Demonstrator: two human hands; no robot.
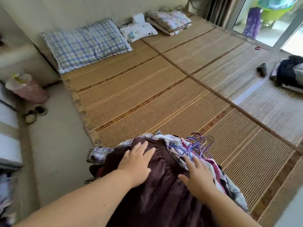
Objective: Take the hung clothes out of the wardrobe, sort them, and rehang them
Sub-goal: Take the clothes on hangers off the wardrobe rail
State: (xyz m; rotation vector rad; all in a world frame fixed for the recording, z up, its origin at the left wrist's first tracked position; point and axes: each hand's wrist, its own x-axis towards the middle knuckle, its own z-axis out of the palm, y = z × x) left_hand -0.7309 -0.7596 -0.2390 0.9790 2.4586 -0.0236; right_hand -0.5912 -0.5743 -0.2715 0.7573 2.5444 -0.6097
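Found left hand flat and splayed on top of a dark brown garment; right hand likewise flat and unclenched, apart from the left, resting at the same garment's right edge, just short of a bunch of purple and blue hangers; nothing gripped by either.

Logged the clothes as one heap at the near end of a woven mat; plaid shirt poking out past the mat's left edge.

Further back: checked pillow, small white pillow, folded quilt by the wall; separate dark clothes far right. No wardrobe made out.

Judged stage: sorting about to start, nothing rehung.

Risks: hooks seemingly tangled, so lifting one hanger likely to drag its neighbours; shirt already off the mat, so a sideways tug liable to spill the heap.
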